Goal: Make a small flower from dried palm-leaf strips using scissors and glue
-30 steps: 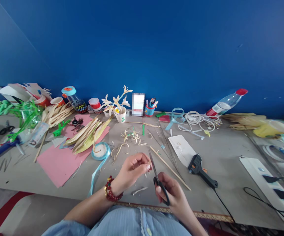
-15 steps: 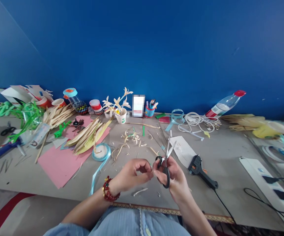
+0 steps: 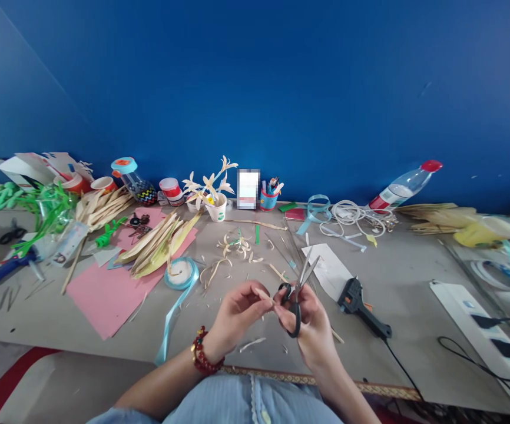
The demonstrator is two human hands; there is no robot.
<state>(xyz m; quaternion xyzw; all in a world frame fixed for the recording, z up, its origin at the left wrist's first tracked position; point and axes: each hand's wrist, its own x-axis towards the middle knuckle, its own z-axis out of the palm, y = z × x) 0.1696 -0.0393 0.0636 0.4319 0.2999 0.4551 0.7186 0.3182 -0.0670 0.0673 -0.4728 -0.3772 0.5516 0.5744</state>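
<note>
My left hand (image 3: 241, 315), with a beaded bracelet at the wrist, is closed in a pinch on a small pale strip of husk (image 3: 262, 295). Black-handled scissors (image 3: 297, 291) hang on the fingers of my right hand (image 3: 314, 333), their blades pointing up and away, slightly apart. The thumb and fingertips of my right hand meet those of my left at the strip's lower end. Beneath and beyond the hands, curled husk trimmings (image 3: 237, 242) and small scraps lie on the grey table (image 3: 184, 335).
Blue ribbon (image 3: 182, 274), pink paper (image 3: 105, 294) and dried husks (image 3: 160, 247) lie to the left. Right of the hands are a black glue gun (image 3: 363, 309), a white card (image 3: 328, 271) and a power strip (image 3: 467, 318). A cup of husk flowers (image 3: 217, 209) stands near the blue wall.
My left hand has turned and shifted slightly right, so the pale strip now shows between its fingers. The scissor blades have tilted a little to the right.
</note>
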